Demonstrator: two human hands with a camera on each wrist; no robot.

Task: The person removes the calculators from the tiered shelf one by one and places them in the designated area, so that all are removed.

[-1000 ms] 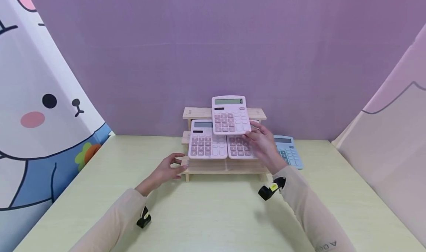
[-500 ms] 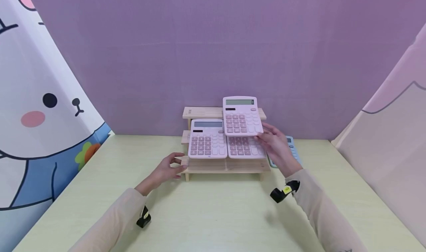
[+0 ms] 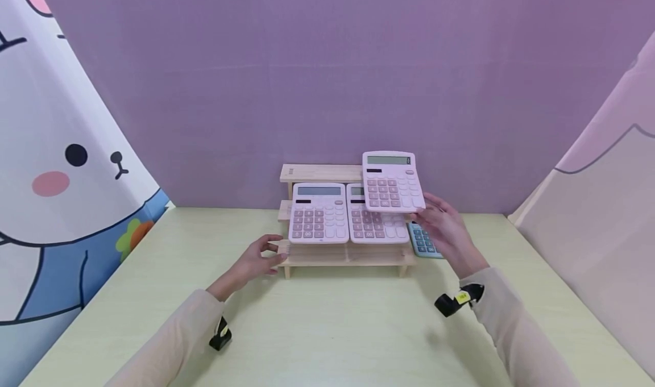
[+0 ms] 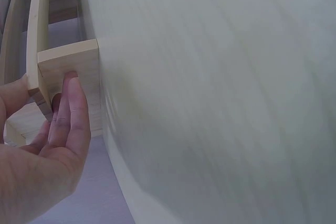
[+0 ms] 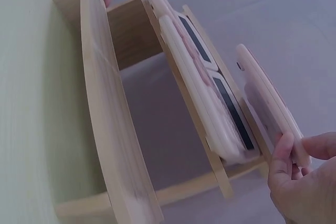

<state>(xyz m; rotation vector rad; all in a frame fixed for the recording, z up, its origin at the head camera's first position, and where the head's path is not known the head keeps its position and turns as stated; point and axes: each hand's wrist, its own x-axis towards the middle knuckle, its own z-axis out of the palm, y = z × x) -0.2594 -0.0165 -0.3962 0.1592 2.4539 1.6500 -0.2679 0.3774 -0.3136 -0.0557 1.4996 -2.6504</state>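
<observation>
Head view shows your right hand shifted rightward over the past second, bringing the held calculator from above the middle of the wooden stand to its right end. Your right thumb and fingers pinch this pink calculator by its lower right corner; its body extends up and left from your fingertips, across the right part of the top shelf.

For the work in hand, that looks like a change of place along the shelf rather than a finished placement. Your right wrist view shows the calculator's far end apart from the top shelf, but whether its lower edge touches wood near your fingers cannot be made out.

Down and left of your right fingers, the left pink calculator has come fully into sight, while the right pink calculator beside it is partly covered by the held one. Below your fingertips, the blue calculator lies on the surface, partly hidden by your hand.

Your left hand has kept its place, thumb and fingers gripping the lowest shelf's left end, which probably steadies the stand.
</observation>
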